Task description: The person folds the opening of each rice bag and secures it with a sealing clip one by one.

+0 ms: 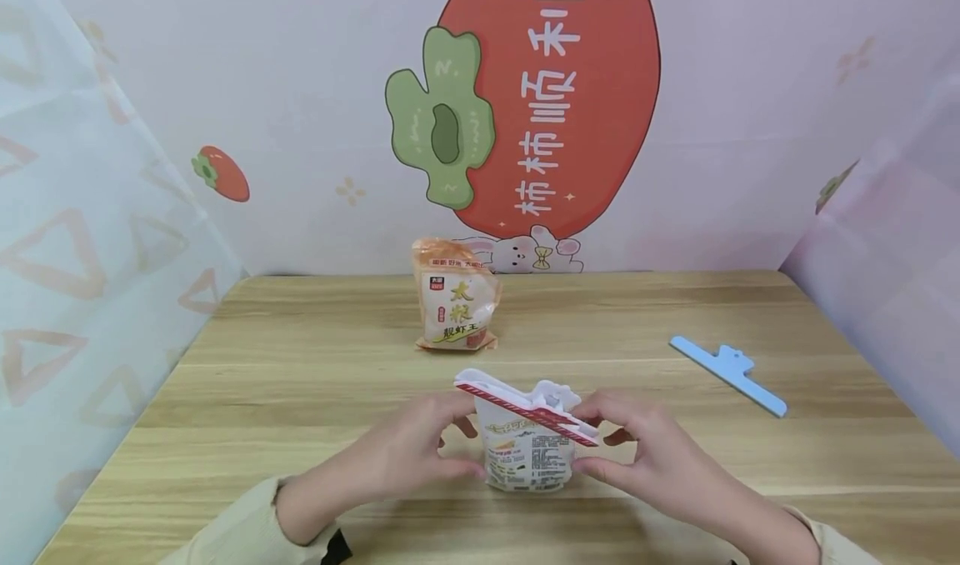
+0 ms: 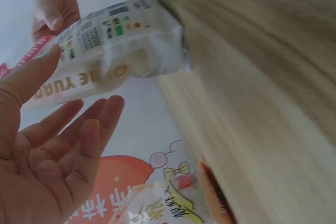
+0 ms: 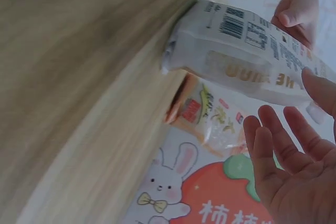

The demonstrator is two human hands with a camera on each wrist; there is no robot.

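Observation:
A white printed food bag (image 1: 528, 461) stands upright on the wooden table in the head view. Across its top sits a white sealing clip (image 1: 495, 388) with a red striped edge, slanting down to the right. My left hand (image 1: 416, 448) is at the bag's left side, thumb near its lower edge, fingers loosely bent. On the other side is my right hand (image 1: 645, 444), its thumb by the bag and its fingertips near the clip's right end. Both wrist views show spread, relaxed fingers beside the bag (image 2: 126, 40), not wrapped around it.
An orange and white food bag (image 1: 459, 302) stands farther back on the table (image 1: 300, 332). To the right lies a light blue sealing clip (image 1: 727, 371). A printed cloth backdrop (image 1: 300, 90) rises behind the table and along both sides.

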